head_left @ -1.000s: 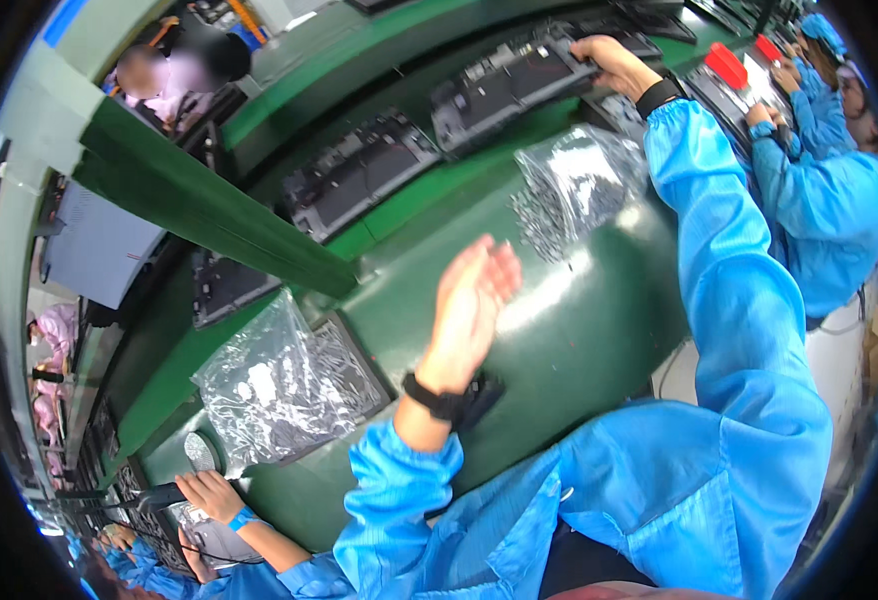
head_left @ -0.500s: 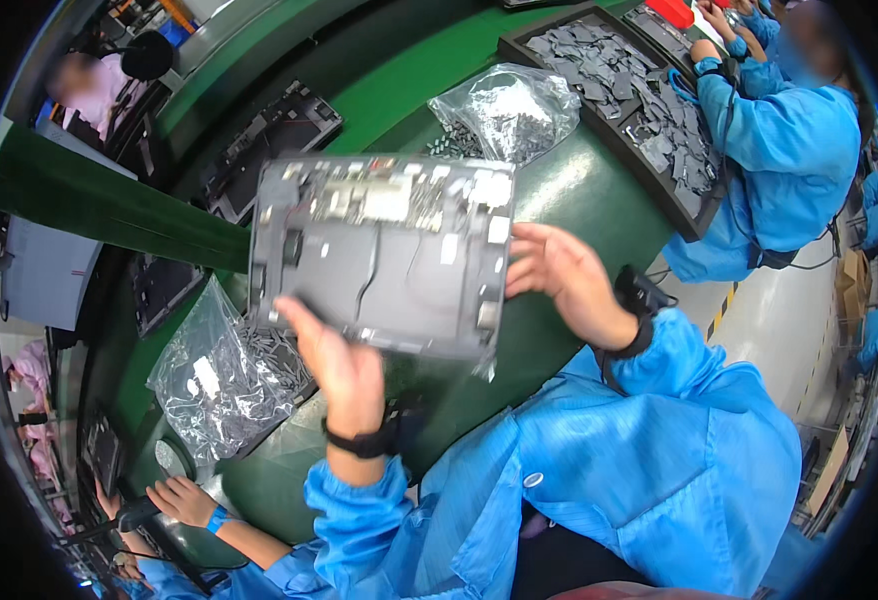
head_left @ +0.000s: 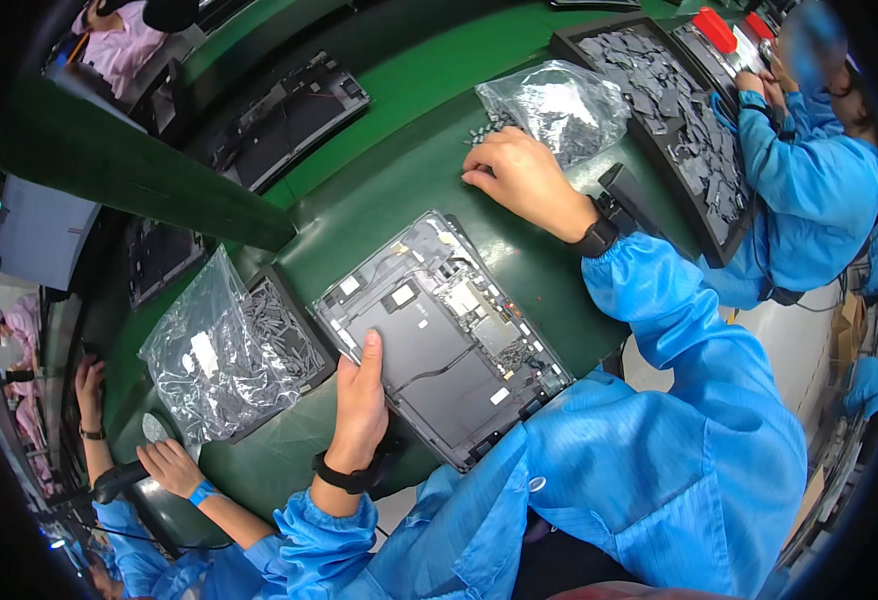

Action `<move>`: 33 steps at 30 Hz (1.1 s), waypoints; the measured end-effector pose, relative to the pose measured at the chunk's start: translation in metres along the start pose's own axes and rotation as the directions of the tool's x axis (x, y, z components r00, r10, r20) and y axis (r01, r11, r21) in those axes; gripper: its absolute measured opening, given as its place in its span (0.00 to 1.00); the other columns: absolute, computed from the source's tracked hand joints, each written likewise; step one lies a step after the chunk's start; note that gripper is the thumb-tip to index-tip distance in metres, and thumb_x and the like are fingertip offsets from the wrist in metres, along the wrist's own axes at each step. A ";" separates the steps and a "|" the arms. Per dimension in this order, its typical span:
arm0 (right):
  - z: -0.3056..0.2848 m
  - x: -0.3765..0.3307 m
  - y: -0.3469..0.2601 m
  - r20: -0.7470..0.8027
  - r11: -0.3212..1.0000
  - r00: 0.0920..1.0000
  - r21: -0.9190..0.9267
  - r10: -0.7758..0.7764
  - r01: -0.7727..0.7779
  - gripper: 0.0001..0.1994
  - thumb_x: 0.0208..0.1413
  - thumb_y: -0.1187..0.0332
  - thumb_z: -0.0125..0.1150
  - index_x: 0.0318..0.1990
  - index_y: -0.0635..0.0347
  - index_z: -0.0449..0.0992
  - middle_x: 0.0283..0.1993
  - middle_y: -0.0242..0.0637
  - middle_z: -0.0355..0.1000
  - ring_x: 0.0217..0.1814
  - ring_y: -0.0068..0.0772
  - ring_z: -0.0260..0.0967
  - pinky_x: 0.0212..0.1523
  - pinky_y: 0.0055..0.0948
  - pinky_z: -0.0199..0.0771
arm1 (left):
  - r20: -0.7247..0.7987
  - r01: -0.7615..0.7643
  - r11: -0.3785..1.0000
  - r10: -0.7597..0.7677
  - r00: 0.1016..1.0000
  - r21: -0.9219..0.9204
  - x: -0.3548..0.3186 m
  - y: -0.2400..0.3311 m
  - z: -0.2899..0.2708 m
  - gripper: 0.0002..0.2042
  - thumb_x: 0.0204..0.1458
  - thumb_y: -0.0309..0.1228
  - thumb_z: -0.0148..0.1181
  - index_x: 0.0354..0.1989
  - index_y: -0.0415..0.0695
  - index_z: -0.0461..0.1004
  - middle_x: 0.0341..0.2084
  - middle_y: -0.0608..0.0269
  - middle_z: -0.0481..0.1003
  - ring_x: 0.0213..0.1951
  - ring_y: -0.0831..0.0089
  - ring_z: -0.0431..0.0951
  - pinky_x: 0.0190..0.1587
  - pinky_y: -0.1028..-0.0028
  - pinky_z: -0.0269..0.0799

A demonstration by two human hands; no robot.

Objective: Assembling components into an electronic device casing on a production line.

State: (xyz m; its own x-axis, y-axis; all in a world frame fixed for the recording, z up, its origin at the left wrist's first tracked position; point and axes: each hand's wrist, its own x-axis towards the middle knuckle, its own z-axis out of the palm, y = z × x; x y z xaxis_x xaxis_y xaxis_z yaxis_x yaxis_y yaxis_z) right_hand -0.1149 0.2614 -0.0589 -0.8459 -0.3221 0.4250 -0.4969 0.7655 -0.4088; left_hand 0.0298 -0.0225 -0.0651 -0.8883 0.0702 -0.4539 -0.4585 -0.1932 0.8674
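My left hand [head_left: 361,405] grips an opened tablet-like device housing [head_left: 424,345], thumb flat on its dark inner face. The housing is tilted, with its circuit board and a thin black cable exposed. My right hand [head_left: 527,185] is off the housing, above the table beside a clear plastic bag [head_left: 569,100]. Its fingers are curled together; whatever they hold, if anything, is hidden. Small dark grey parts [head_left: 494,125] spill from the bag just behind that hand.
A black tray [head_left: 704,225] of flat grey pieces stands at right. Another clear bag [head_left: 194,350] lies on a tray of small dark parts at left. A green post [head_left: 159,185] rises beyond. Co-workers' hands [head_left: 167,465] are at lower left; a blue-sleeved person [head_left: 809,190] works at right.
The housing has come down toward me and turned, still in my left hand. My right hand has let go of its edge and moved away toward the small grey parts.
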 end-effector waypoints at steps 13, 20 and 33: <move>0.008 0.006 -0.022 0.041 0.952 0.990 0.273 0.134 -0.140 0.04 0.50 0.72 0.64 0.33 0.59 0.80 0.32 0.37 0.77 0.34 0.34 0.73 0.37 0.30 0.73 | 0.334 -0.431 0.001 0.630 0.701 0.902 0.000 0.074 0.015 0.02 0.47 0.25 0.65 0.29 0.42 0.78 0.24 0.59 0.76 0.26 0.61 0.75 0.30 0.67 0.69; -0.004 0.002 -0.029 0.252 0.545 0.907 0.734 0.337 -0.406 0.06 0.55 0.72 0.64 0.38 0.65 0.80 0.33 0.30 0.78 0.33 0.18 0.72 0.34 0.21 0.73 | 0.578 -0.654 -0.047 0.520 0.629 0.755 0.081 0.084 0.060 0.14 0.42 0.29 0.68 0.39 0.45 0.77 0.31 0.60 0.70 0.37 0.60 0.70 0.40 0.64 0.69; -0.002 0.013 -0.031 0.157 0.956 0.985 0.292 -0.065 0.017 0.04 0.47 0.70 0.64 0.30 0.58 0.80 0.31 0.37 0.71 0.40 0.42 0.69 0.43 0.36 0.71 | 0.587 -0.712 0.105 0.489 0.645 0.695 0.093 0.081 0.059 0.11 0.42 0.31 0.70 0.29 0.39 0.75 0.33 0.58 0.70 0.41 0.59 0.67 0.43 0.64 0.67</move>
State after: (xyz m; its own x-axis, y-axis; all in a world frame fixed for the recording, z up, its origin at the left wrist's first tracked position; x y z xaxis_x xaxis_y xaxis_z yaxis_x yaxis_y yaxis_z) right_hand -0.1099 0.2343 -0.0390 -0.8315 -0.4549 0.3188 -0.5460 0.5639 -0.6196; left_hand -0.0917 0.0258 -0.0247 -0.8130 0.5255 0.2507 0.5654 0.6097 0.5554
